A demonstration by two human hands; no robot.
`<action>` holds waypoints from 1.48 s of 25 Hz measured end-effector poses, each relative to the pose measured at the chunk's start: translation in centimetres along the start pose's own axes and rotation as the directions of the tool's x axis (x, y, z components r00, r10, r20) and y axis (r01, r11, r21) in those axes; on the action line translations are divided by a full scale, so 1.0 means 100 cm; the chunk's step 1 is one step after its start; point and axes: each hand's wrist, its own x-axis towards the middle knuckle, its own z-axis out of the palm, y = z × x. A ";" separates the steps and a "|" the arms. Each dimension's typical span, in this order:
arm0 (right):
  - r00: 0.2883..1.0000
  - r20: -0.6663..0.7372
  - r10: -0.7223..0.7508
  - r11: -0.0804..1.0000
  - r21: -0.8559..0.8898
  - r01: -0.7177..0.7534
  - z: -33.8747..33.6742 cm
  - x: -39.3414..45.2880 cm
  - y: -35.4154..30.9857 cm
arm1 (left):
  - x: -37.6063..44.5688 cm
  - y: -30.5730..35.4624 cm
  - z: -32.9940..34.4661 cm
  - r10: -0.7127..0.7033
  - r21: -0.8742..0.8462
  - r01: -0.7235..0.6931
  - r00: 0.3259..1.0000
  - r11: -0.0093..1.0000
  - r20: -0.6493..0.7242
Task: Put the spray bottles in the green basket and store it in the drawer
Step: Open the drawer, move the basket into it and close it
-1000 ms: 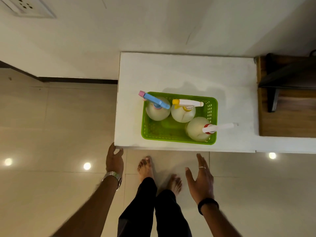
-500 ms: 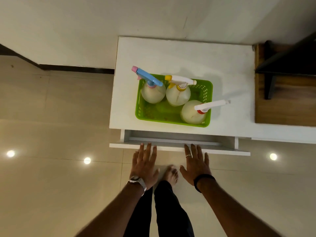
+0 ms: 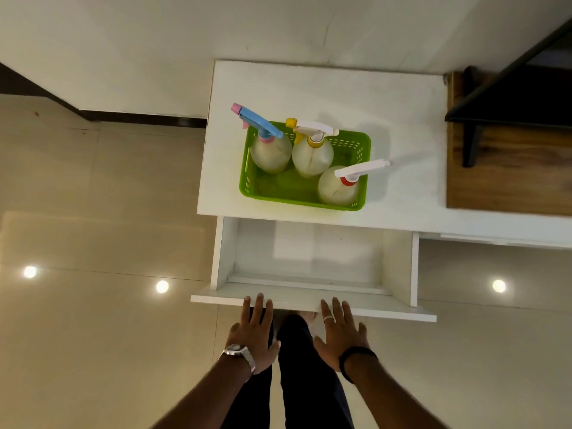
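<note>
The green basket (image 3: pixel 247 184) stands on the white cabinet top (image 3: pixel 309 88). Three pale spray bottles stand upright in it: one with a blue and pink trigger (image 3: pixel 270 150), one with a white and yellow trigger (image 3: pixel 312 156), one with a white trigger and red collar (image 3: pixel 337 187). Below the top, the white drawer (image 3: pixel 309 258) is pulled well out and shows nothing inside. My left hand (image 3: pixel 252 332) and my right hand (image 3: pixel 339 332) lie flat, fingers spread, with fingertips on the drawer's front panel (image 3: pixel 402 311). Neither hand holds anything.
A wooden surface (image 3: pixel 510 181) with a dark metal frame (image 3: pixel 495 100) adjoins the cabinet on the right. A white wall runs behind. Glossy beige floor tiles (image 3: pixel 93 335) lie to the left and right. My legs in dark trousers stand just under the drawer front.
The drawer has gone from closed to a narrow gap to well open. My hands came up from beside my legs to the drawer front and drew back toward me with it.
</note>
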 end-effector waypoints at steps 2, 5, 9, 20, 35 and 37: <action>1.000 0.031 0.002 1.000 0.000 -0.002 0.019 -0.010 0.004 | -0.010 -0.005 0.019 0.016 0.001 -0.016 0.999 1.000 0.046; 0.996 0.087 0.009 1.000 -0.024 -0.007 0.042 -0.023 0.009 | -0.023 -0.010 0.043 0.023 0.002 -0.023 0.994 1.000 0.104; 0.986 0.162 0.040 0.999 -0.023 -0.037 0.060 -0.036 0.007 | -0.036 -0.009 0.070 0.000 0.022 -0.004 0.982 1.000 0.186; 0.989 0.141 0.042 0.999 0.003 -0.043 0.054 -0.038 0.001 | -0.032 -0.012 0.057 -0.032 0.007 0.031 0.966 0.999 0.256; 0.815 -0.462 0.350 0.655 0.742 0.139 -0.258 0.064 0.003 | 0.084 -0.065 -0.269 -0.386 -0.888 -0.256 0.829 0.382 -0.405; 0.842 -0.409 0.353 0.465 0.857 0.222 -0.265 0.067 -0.010 | 0.094 -0.054 -0.280 -0.264 -0.940 -0.198 0.925 0.277 -0.272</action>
